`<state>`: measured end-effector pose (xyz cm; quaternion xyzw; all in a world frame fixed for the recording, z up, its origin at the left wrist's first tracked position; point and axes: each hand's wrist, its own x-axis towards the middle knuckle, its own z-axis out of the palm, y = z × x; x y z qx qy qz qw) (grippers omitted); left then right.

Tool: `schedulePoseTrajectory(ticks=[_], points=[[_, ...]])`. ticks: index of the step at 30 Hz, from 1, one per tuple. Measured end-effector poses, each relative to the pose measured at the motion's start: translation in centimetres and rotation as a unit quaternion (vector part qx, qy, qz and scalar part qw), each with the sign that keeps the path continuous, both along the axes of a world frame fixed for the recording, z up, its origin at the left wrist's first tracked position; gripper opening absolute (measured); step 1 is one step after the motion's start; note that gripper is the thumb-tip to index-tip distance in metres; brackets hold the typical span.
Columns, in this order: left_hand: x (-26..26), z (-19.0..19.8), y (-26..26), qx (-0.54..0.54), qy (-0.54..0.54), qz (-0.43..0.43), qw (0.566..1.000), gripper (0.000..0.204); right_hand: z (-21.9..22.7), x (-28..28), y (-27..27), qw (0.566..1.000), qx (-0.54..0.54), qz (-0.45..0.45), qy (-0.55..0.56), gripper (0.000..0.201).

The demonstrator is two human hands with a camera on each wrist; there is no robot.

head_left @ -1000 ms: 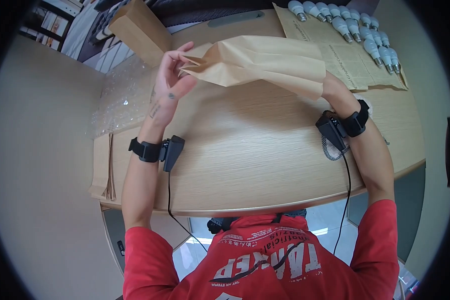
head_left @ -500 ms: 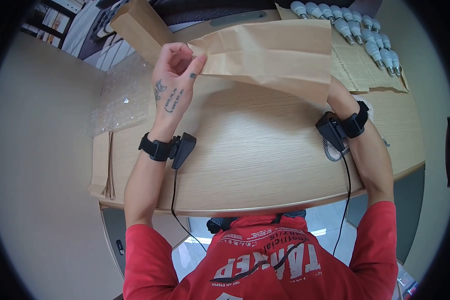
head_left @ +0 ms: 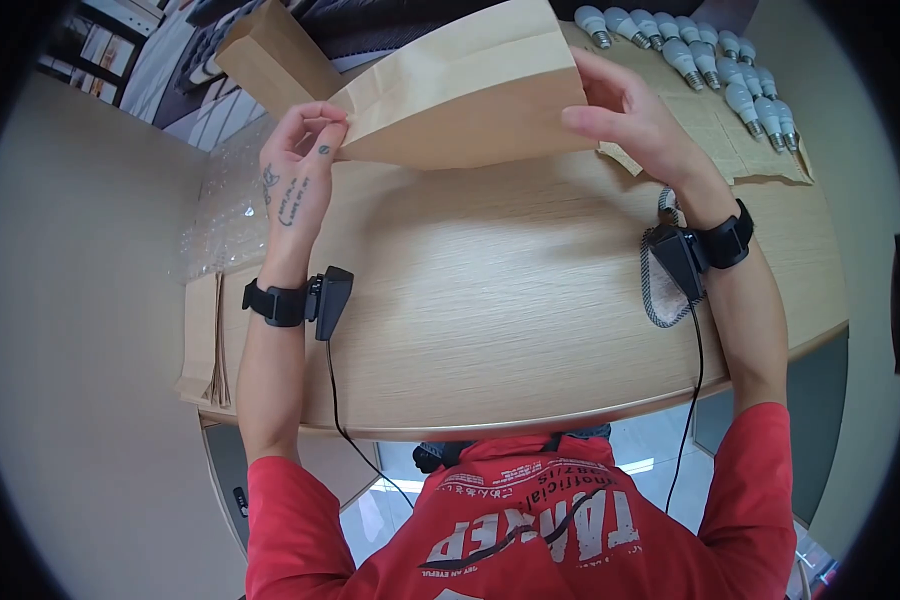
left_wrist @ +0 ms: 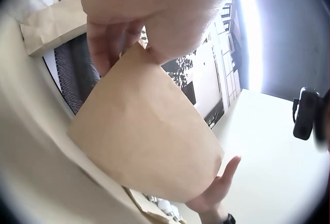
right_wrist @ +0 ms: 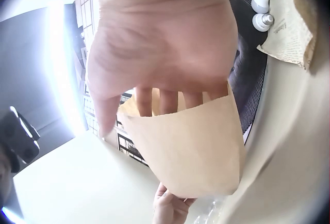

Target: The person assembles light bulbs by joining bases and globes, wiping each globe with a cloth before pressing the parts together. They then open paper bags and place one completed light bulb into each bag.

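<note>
A brown paper bag (head_left: 460,100) is held up above the table, lying sideways between the hands. The left hand (head_left: 298,175) pinches its left end between thumb and fingers, as the left wrist view also shows on the bag (left_wrist: 149,131). At the opposite, open end is the right hand (head_left: 638,120). In the right wrist view the right hand (right_wrist: 165,44) has its fingers extended into the bag's mouth (right_wrist: 191,136), fingertips hidden, with the thumb outside and apart from the paper.
Another paper bag (head_left: 280,65) stands at the back left, near clear bubble wrap (head_left: 240,190). Folded paper bags (head_left: 202,335) lie at the left edge. Several light bulbs (head_left: 682,62) rest on printed paper (head_left: 715,130) at the back right. A rope-edged item (head_left: 660,290) lies under the right wrist.
The right hand, earlier hidden inside the bag, has drawn partly out, showing palm and thumb. The left hand closed on the bag's end, then moved left; the bag has tilted up at the right.
</note>
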<state>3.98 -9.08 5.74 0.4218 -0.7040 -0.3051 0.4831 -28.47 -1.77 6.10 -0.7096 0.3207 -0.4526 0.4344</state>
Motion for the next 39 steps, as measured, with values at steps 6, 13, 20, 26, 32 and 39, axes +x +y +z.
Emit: schedulePoseTrajectory(ticks=[6, 13, 20, 26, 32, 39], points=[[0.7, 1.7, 0.1, 0.080, -0.015, -0.005, 0.997, 0.014, 0.1, 0.3, -0.3, 0.998, 0.048, -0.038, 0.004, 0.046], [-0.1, 4.1, -0.3, -0.005, -0.147, 0.047, 0.988, 0.034, 0.7, 1.9, -0.3, 0.986, 0.113, -0.110, -0.062, 0.033], [-4.6, 2.9, 2.6, -0.285, -0.337, -0.115, 0.890, 0.077, 0.1, 2.1, -0.9, 0.962, 0.217, -0.122, -0.114, 0.046], [-8.2, 2.5, 3.8, -0.284, -0.321, -0.184, 0.885, 0.076, 3.7, 2.4, 0.9, 0.935, 0.291, -0.085, -0.182, 0.070], [-10.0, 3.9, 0.4, -0.290, -0.311, -0.204, 0.882, 0.042, 3.2, 0.7, -0.4, 0.925, 0.340, -0.007, -0.171, 0.082], [-11.5, 5.4, -2.4, -0.285, -0.326, -0.286, 0.855, 0.031, 1.8, 0.1, -0.5, 0.967, 0.223, -0.007, -0.120, 0.070]])
